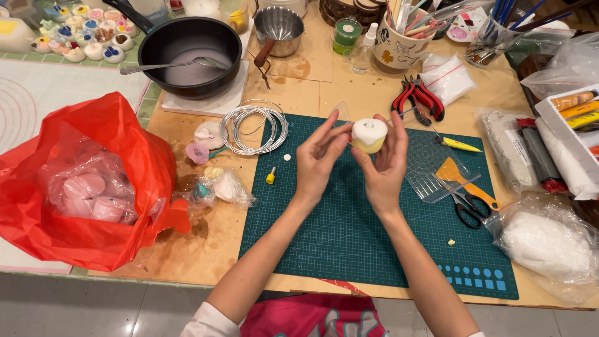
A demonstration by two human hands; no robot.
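Note:
A small round piece of clay, white on top and pale yellow below (pixel 369 135), is held up over the green cutting mat (pixel 349 237). My right hand (pixel 385 163) cups it from below and the right side. My left hand (pixel 318 157) touches its left side with thumb and fingertips. Both forearms reach in from the bottom edge.
A red plastic bag (pixel 75 187) with pink pieces lies at left. A coil of silver wire (pixel 253 126), a black pan with a spoon (pixel 187 53), red pliers (pixel 417 97), scissors (pixel 468 209), an orange scraper (pixel 458 175) and bags of white clay (pixel 546 240) surround the mat.

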